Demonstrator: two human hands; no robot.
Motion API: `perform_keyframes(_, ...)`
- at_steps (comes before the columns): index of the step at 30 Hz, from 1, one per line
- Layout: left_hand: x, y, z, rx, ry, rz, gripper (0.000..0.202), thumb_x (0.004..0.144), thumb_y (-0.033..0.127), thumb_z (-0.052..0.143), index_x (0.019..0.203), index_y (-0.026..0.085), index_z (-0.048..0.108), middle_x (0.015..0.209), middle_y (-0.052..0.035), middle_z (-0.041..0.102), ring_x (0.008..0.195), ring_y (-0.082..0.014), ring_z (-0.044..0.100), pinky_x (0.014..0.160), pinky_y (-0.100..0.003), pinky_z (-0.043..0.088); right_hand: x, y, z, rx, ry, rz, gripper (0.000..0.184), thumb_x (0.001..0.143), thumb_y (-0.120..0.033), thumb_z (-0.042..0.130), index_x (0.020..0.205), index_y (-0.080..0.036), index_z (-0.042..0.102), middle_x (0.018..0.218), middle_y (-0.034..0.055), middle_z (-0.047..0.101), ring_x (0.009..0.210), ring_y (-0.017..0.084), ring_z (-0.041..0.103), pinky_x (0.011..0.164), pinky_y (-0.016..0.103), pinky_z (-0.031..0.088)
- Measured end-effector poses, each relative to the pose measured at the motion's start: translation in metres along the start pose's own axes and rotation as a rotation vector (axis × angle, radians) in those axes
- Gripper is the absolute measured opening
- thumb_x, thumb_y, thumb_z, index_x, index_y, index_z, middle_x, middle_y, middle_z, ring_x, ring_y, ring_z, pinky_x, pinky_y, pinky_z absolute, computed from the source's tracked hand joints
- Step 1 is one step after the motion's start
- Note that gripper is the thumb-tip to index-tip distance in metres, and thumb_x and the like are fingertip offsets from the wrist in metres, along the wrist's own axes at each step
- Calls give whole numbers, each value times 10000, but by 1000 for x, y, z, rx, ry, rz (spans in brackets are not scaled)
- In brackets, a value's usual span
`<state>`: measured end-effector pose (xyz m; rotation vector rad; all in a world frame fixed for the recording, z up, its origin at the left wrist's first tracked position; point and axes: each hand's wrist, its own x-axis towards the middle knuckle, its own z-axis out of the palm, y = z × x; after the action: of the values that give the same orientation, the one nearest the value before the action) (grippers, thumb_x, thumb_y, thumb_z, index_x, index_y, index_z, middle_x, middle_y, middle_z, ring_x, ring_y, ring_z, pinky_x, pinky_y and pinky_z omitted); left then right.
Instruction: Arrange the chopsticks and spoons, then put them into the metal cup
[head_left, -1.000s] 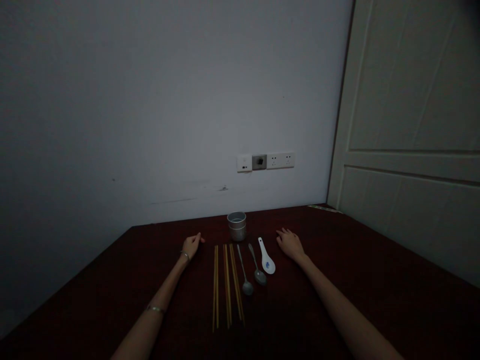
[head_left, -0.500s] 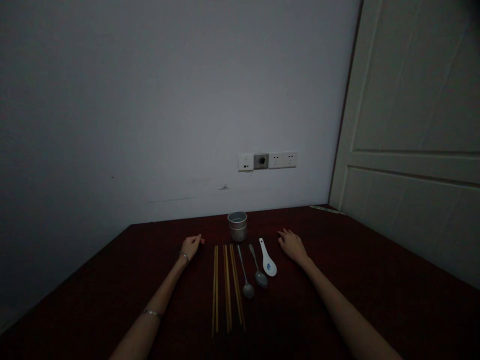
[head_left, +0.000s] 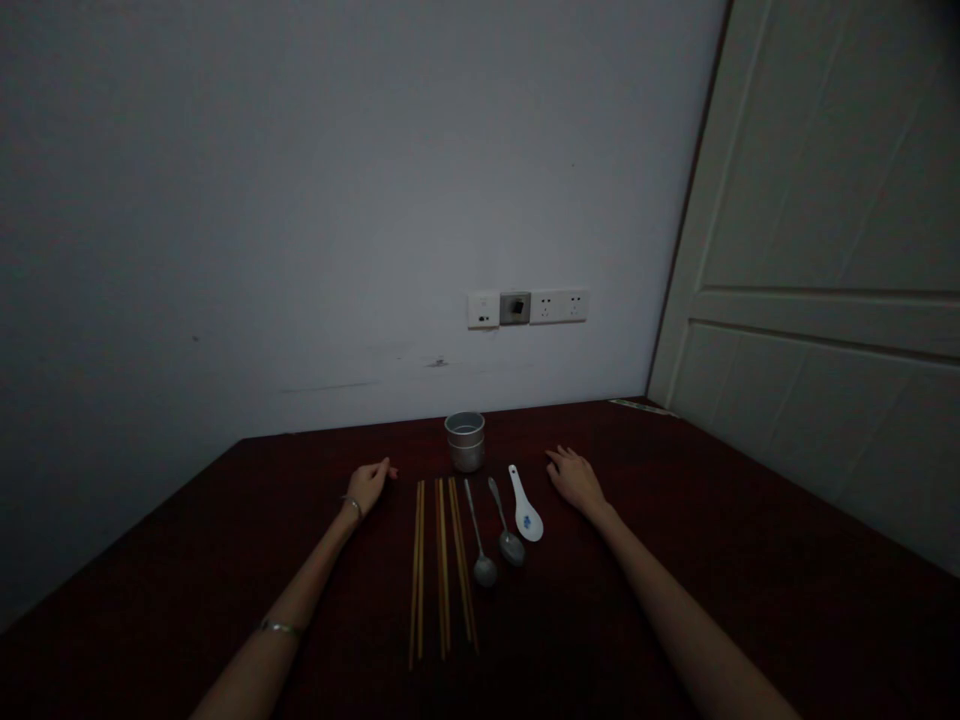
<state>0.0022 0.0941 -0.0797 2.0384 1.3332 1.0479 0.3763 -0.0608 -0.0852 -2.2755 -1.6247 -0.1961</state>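
Note:
My left hand [head_left: 369,487] rests on the dark red table [head_left: 622,620], its fingers loosely bent, thumb and a fingertip apart, with nothing visible in it. Nearest to it lie several wooden chopsticks [head_left: 420,570] in three lengthwise groups. On the other side, my right hand [head_left: 576,480] lies palm down, fingers spread, empty. Close by it is a white ceramic spoon [head_left: 528,515] with a blue mark. Between that and the chopsticks are a metal spoon [head_left: 511,545] and a long-handled, round-bowled metal spoon [head_left: 484,568]. A metal cup [head_left: 466,445] stands upright behind the row.
Behind the table rises a pale wall [head_left: 337,200] with a row of sockets and switches [head_left: 527,308]. A light panelled door [head_left: 817,230] stands at the right. A thin pale strip [head_left: 642,407] lies along the table's back right edge.
The view has shifted slightly, so everything appears a little farther left and higher. Both hands stay resting on the table; the utensils and cup keep their places.

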Motion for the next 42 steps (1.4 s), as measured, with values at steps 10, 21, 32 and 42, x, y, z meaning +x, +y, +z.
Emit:
perform_keyframes(10,0,21,-7,15,-151,-12,304,631,400,468,570,174,663,731,-38,691,803,-221,610,758,-280,429,0,-2,-1,-20,5,-7,427,830,-308,325,1192,-183,515,1278,109,463,1195,239,374,958,370,278)
perform_keyframes(21,-38,84,-5,286,-433,-156,158,596,288,573,593,142,634,440,3,559,368,-108,478,445,-227,391,0,2,4,-20,14,-16,433,819,-297,329,1185,-171,524,1272,117,468,1194,247,380,950,374,294)
perform_keyframes(32,-53,82,7,556,-418,-113,262,623,411,540,572,158,584,594,-64,627,593,-179,601,513,-231,405,-1,0,0,-39,26,-50,430,816,-271,335,1172,-141,539,1243,138,494,1171,249,413,943,360,316)
perform_keyframes(42,-56,102,9,694,-450,-197,490,640,526,487,887,130,636,937,-162,649,877,-264,611,649,-285,460,1,4,7,-26,39,-55,428,818,-273,342,1173,-136,539,1257,141,480,1184,243,402,953,363,311)
